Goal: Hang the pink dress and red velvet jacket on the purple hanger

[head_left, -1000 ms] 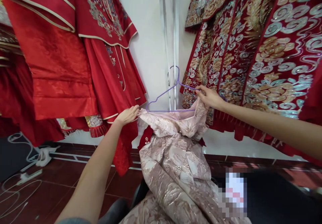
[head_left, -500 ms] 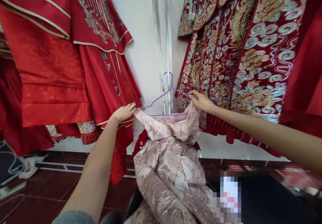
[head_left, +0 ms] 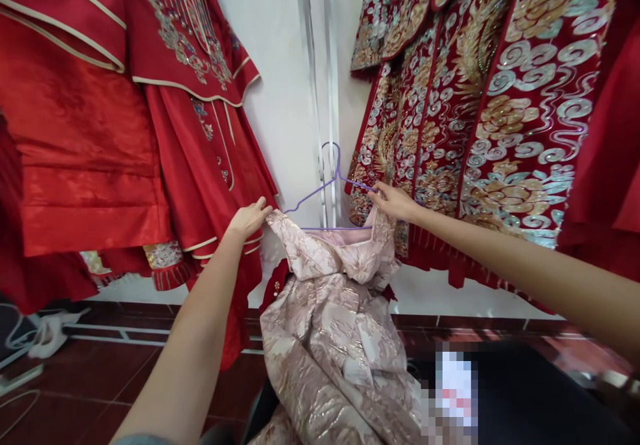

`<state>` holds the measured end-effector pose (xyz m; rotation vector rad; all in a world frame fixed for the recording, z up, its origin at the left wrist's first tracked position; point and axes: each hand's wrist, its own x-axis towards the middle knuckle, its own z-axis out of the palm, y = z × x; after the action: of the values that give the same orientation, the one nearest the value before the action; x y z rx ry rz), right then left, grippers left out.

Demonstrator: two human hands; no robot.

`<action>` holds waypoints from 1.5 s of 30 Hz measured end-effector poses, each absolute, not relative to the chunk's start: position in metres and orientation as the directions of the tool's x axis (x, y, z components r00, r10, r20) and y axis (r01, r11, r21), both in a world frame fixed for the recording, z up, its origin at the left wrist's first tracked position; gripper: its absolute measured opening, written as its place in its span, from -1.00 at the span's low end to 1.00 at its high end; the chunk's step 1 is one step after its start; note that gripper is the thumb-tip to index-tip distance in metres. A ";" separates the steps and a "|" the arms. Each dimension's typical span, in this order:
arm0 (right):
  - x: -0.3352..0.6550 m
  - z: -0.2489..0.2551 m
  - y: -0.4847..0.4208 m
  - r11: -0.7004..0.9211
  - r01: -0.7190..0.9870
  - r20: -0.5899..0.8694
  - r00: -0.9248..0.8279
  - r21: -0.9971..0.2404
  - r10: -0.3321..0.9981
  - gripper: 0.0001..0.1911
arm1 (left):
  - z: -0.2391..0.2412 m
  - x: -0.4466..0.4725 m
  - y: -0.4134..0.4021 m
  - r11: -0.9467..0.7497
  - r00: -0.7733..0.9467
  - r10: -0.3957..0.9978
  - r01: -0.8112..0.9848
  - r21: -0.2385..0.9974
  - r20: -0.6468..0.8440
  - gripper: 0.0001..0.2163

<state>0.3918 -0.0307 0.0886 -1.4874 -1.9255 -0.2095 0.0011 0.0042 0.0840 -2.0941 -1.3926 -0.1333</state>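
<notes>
A pale pink brocade garment hangs from a thin purple wire hanger and trails down toward the floor. My left hand pinches the garment's left top edge, next to the hanger's left end. My right hand is closed on the right top edge of the cloth together with the hanger's right arm. The hanger's hook points up in front of the white wall.
Red satin robes hang on the left. Dark red robes with gold and silver embroidery hang on the right. A white strip runs down the wall between them. Cables and a white plug lie on the dark red tiled floor.
The view has shifted a little, so the hanger and garment sit slightly left and lower than before. Both hands keep their hold on the garment's top edge.
</notes>
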 end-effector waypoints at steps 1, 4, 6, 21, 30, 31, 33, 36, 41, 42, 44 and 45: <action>0.390 0.087 -0.030 0.329 0.909 0.592 -0.121 -0.257 0.797 -0.69 | 0.080 0.000 0.004 -0.237 0.407 0.824 0.879 -0.413 0.394 -0.71; 0.385 0.082 -0.030 0.327 0.918 0.591 -0.139 -0.223 0.795 -0.69 | 0.074 0.003 0.007 -0.213 0.346 0.857 0.913 -0.348 0.382 -0.73; 0.384 0.080 -0.030 0.315 0.926 0.621 -0.123 -0.209 0.774 -0.70 | 0.076 0.008 0.009 -0.206 0.328 0.854 0.926 -0.318 0.403 -0.74; 0.375 0.085 -0.020 0.334 0.916 0.608 -0.138 -0.221 0.782 -0.74 | 0.108 0.096 0.007 -0.475 0.502 0.659 0.855 -0.208 0.560 -0.67; 0.399 0.083 -0.019 0.379 0.895 0.517 -0.215 -0.236 0.829 -0.38 | 0.078 0.087 0.016 -0.579 0.500 0.711 0.815 0.007 0.494 -0.49; 0.406 0.083 -0.022 0.390 0.887 0.527 -0.215 -0.246 0.822 -0.33 | 0.078 0.081 0.016 -0.581 0.510 0.707 0.814 -0.007 0.490 -0.48; 0.418 0.080 -0.032 0.432 0.870 0.607 -0.215 -0.238 0.765 -0.29 | 0.076 0.067 0.016 -0.576 0.506 0.699 0.817 -0.020 0.506 -0.49; 0.429 0.058 -0.059 0.462 0.851 0.784 -0.104 -0.248 0.613 -0.37 | 0.060 0.052 0.011 -0.525 0.370 0.657 0.850 0.046 0.656 -0.47; 0.438 -0.049 -0.091 0.418 0.717 0.759 0.238 -0.558 0.606 -0.53 | -0.022 0.069 -0.017 -0.359 -0.220 0.559 0.805 0.473 0.799 -0.53; 0.439 -0.075 -0.090 0.342 0.673 0.683 0.335 -0.656 0.650 -0.58 | -0.044 0.078 -0.025 -0.292 -0.311 0.605 0.770 0.567 0.733 -0.54; 0.438 -0.123 -0.082 0.203 0.595 0.523 0.433 -0.778 0.734 -0.63 | -0.083 0.094 -0.039 -0.171 -0.357 0.760 0.696 0.697 0.543 -0.56; 0.437 -0.144 -0.076 0.175 0.581 0.478 0.421 -0.795 0.771 -0.65 | -0.099 0.101 -0.045 -0.134 -0.331 0.824 0.674 0.726 0.459 -0.60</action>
<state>0.4375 -0.0763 -0.1437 -1.5048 -1.2555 0.2031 0.1011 -0.0454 -0.0992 -1.8946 -2.1605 -1.6139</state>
